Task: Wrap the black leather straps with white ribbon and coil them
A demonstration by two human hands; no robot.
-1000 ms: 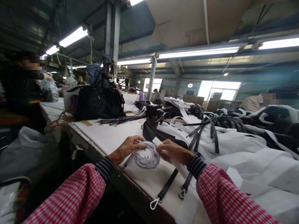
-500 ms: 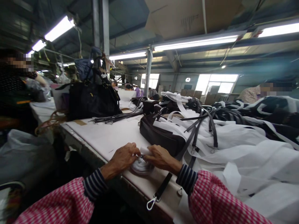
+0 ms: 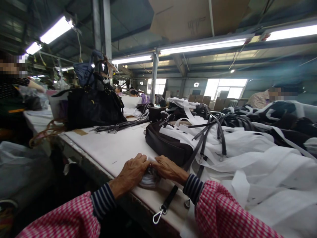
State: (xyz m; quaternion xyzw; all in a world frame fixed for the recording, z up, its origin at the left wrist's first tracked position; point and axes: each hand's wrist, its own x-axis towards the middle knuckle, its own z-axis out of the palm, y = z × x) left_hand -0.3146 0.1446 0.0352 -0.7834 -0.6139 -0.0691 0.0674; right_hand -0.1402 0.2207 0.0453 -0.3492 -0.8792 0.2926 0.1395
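A round, whitish coiled bundle [image 3: 149,180] rests near the front edge of the table, and both hands meet over its top. My left hand [image 3: 132,172] is closed, fingertips pinching white material at the bundle's upper side. From the other side, my right hand [image 3: 169,168] closes on the same spot, its fingers nearly touching the left ones. The exact kind of bundle is hard to make out, since the fingers cover much of it. Just beyond the right hand lies a black bag [image 3: 168,142]. A black strap with a silver snap hook [image 3: 159,215] hangs toward the table edge below.
The white tabletop [image 3: 106,143] carries a large black bag [image 3: 95,107] and thin black straps [image 3: 119,125] farther back. White sheet strips [image 3: 277,168] and more black bags heap up on the right. Co-workers are at far left and right.
The fingers have drawn closer together over the bundle, hiding the white piece that stuck up between them. The view has shifted slightly, so the surroundings sit a little further left.
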